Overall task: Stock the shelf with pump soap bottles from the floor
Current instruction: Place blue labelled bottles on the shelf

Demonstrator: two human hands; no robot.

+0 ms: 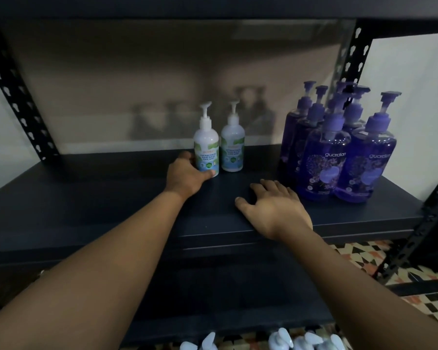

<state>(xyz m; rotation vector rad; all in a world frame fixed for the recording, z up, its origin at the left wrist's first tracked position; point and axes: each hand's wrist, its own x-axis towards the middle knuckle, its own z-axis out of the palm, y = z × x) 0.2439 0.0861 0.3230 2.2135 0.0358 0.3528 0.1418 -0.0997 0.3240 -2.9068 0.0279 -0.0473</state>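
Note:
Two white pump soap bottles with green labels stand upright side by side on the dark shelf board [86,198]. My left hand [186,174] wraps the base of the left white bottle [206,147]. The right white bottle [233,145] stands free beside it. My right hand [273,205] lies flat on the board near the front edge, fingers spread, holding nothing. White pump heads of more bottles [283,341] show at the bottom edge, below the shelf.
Several purple pump bottles [339,147] are clustered at the right end of the shelf. Black perforated uprights [15,97] frame both sides, and another shelf spans overhead. Patterned floor tiles [364,253] show at lower right.

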